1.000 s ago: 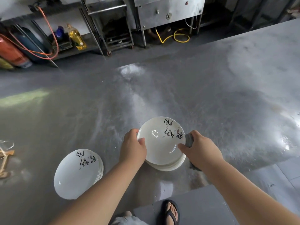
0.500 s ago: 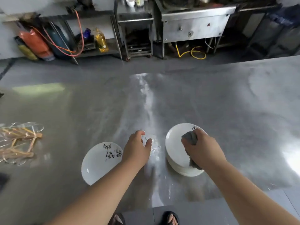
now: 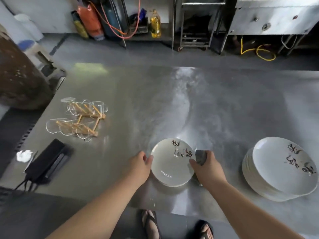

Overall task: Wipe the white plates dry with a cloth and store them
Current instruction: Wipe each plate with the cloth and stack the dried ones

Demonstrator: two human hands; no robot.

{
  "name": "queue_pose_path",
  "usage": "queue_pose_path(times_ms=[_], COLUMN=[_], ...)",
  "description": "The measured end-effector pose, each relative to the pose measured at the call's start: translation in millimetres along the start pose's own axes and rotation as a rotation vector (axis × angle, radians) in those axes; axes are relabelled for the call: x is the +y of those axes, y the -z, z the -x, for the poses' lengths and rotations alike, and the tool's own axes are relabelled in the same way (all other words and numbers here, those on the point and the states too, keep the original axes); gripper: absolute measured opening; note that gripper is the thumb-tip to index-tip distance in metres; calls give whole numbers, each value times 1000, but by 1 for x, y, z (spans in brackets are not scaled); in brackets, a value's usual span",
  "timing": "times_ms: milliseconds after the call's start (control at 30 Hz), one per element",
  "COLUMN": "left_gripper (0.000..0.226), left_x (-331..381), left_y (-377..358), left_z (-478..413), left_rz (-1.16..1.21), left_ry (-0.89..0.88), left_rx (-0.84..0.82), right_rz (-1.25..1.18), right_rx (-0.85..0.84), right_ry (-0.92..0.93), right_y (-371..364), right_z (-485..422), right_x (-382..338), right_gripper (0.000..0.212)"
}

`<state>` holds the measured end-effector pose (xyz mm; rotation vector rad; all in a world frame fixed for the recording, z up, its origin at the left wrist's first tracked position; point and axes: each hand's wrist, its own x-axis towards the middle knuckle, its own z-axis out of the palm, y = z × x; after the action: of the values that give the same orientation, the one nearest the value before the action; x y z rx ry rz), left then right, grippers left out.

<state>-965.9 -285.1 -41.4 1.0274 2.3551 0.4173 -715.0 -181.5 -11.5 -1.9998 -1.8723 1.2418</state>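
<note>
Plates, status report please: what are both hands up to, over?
Left hand grips middle plate at its left rim. Right hand holds grey cloth against its right rim. Plate stack sits apart at right. Nothing blocking.

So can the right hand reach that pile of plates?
Probably yes. The pile sits to the side of the right hand, with only bare table between. That hand grips a cloth, though, and the left hand holds the plate.
</note>
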Motion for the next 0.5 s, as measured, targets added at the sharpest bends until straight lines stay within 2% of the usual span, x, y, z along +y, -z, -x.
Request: queue_pose_path(times_ms=[67,300,500], left_gripper=[42,40,39], left_x=[1,-2,1], left_y=[-7,-10,-5], left_z=[-3,-14,-12], left_rz=[-32,-154,-91], left_ry=[-45,-153,-163], left_rx=[-45,-30,-59], right_rz=[28,41,2], right_rx=[5,53,27], right_ry=[18,20,15], right_y=[-11,-14,-8], right_z=[-1,-2,6], right_x=[4,7,4], right_gripper=[35,11,14])
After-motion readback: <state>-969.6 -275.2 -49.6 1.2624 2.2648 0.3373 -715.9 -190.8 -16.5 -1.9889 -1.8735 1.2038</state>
